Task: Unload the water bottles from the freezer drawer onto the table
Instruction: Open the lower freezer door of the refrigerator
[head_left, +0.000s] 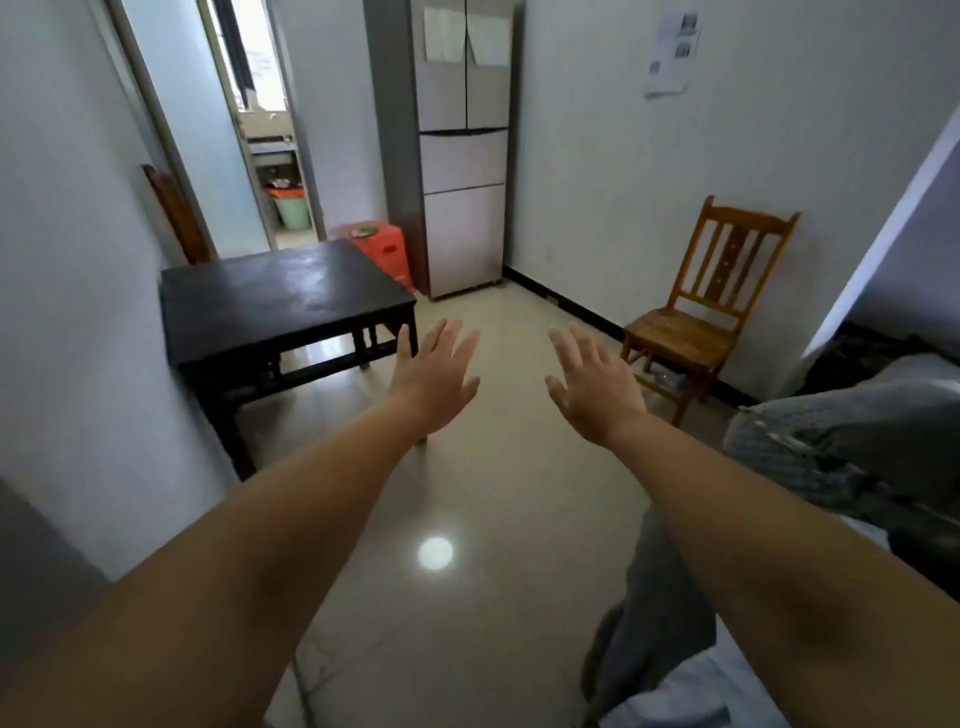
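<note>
Reaching out, both hands (435, 382) (592, 384) spread fingers wide, holding nothing; wall notices (670, 49) unreadable.

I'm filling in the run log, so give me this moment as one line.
stage: not started | left hand: open, empty | right hand: open, empty | fridge: drawers closed | table: no bottles

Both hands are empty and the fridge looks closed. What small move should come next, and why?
Probably step forward toward the fridge. Both the left hand and the right hand are open and hold nothing, the fridge stands well beyond them at the far wall, and its lower drawers look closed. No bottles show yet on the table.
</note>
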